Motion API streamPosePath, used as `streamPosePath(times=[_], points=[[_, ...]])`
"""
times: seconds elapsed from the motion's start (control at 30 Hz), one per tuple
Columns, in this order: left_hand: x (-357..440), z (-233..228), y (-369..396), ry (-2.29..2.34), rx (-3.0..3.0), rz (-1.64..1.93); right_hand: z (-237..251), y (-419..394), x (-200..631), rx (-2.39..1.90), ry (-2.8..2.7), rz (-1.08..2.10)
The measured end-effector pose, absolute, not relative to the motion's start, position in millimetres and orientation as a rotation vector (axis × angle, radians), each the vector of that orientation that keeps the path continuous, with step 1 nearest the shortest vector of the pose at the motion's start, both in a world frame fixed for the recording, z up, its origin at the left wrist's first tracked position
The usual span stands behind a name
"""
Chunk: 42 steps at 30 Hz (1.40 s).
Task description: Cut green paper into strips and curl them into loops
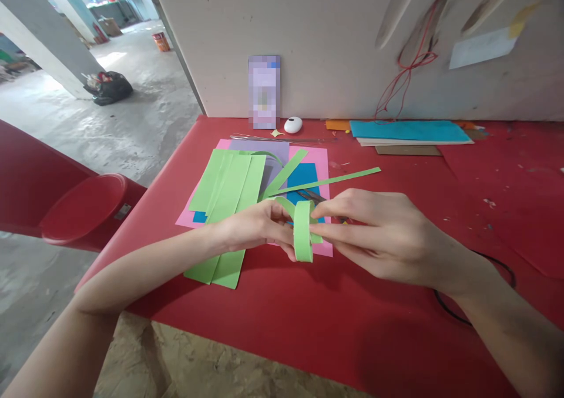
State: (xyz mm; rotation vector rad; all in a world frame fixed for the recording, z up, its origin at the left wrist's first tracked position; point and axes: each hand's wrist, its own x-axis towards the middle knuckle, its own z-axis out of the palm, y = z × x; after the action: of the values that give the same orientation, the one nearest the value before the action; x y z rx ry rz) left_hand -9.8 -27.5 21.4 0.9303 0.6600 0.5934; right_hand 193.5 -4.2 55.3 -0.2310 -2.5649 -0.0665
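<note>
Both my hands hold one green paper strip (pixel 302 231), bent into a loop above the red table (pixel 308 315). My left hand (pixel 255 226) pinches the loop from the left side. My right hand (pixel 374 233) pinches it from the right with thumb and fingers. Behind my hands lie several cut green strips (pixel 229 189) on a pink sheet (pixel 319 158), with a blue piece (pixel 303 176) and a lilac sheet (pixel 259 147). One long thin green strip (pixel 335 180) points toward the right. Scissors (pixel 312 197) lie partly hidden behind my fingers.
A white oval object (pixel 293 125) and a blurred upright card (pixel 264 92) stand by the back board. A stack of blue and tan sheets (pixel 409 132) lies at the back right. A red stool (pixel 83 210) stands left of the table. A black cable (pixel 480 292) runs under my right wrist.
</note>
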Motion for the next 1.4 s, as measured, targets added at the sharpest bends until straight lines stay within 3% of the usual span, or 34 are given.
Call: streamPosePath(times=[0.2,0.37,0.63,1.2,1.4], points=[[-11,23,-24,0.713,0.928,0.686,55,-7,193,-0.351,-2.482,0.077],[-13,21,-15,0.879,0.855,1.033,59,-16,189,-0.831,-2.243,0.638],[-12,11,-12,0.951,0.938,1.167,62,-15,187,-0.837,-2.019,1.088],[-15,8,-24,0.953,1.364,1.093,53,-13,188,-0.662,-2.125,0.219],[-12,13,-27,0.924,1.425,1.009,54,-15,190,-0.534,-2.028,0.125]])
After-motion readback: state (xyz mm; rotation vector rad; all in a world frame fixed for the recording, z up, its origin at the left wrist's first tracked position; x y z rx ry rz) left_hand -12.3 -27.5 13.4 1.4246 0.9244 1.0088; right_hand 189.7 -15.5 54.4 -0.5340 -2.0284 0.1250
